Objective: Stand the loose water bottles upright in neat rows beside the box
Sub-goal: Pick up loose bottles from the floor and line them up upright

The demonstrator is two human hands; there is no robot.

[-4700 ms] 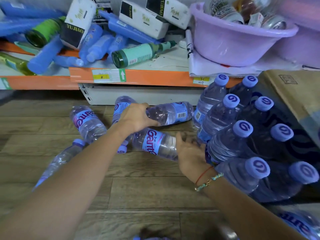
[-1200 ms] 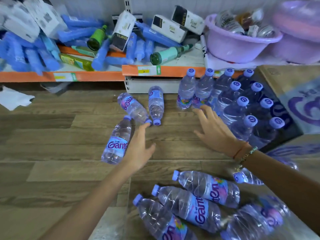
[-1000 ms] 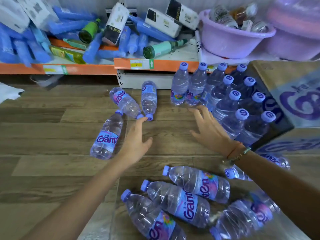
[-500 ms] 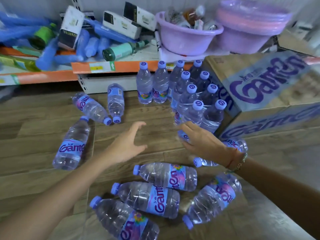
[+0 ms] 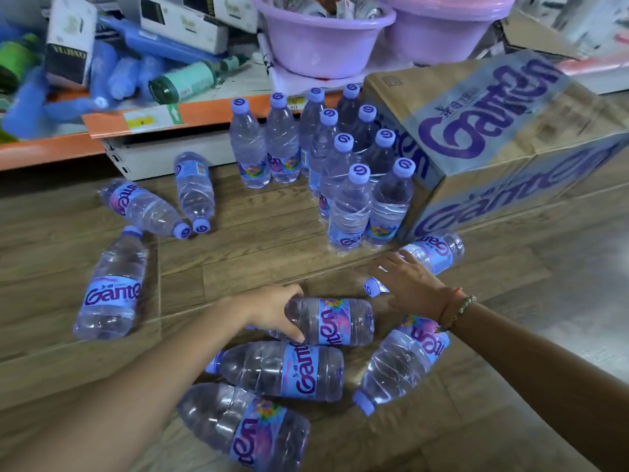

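Note:
Several clear water bottles with purple caps stand upright in rows (image 5: 350,172) against the left side of the cardboard Ganten box (image 5: 493,131). More bottles lie loose on the wooden floor. My left hand (image 5: 272,315) grips the neck end of one lying bottle (image 5: 337,322) in the middle. My right hand (image 5: 408,284) rests with spread fingers on the neck of another lying bottle (image 5: 435,252) just in front of the box; its cap (image 5: 372,287) shows beside my wrist.
Other loose bottles lie at the left (image 5: 109,291), back left (image 5: 143,207) (image 5: 194,190), near me (image 5: 282,369) (image 5: 248,427) and to the right (image 5: 401,359). An orange-edged shelf (image 5: 136,119) behind holds blue and green bottles, cartons and purple basins (image 5: 323,35).
Both hands drew back from the upright rows toward the lying bottles. My left hand took hold of the middle bottle; my right hand came down on the bottle by the box.

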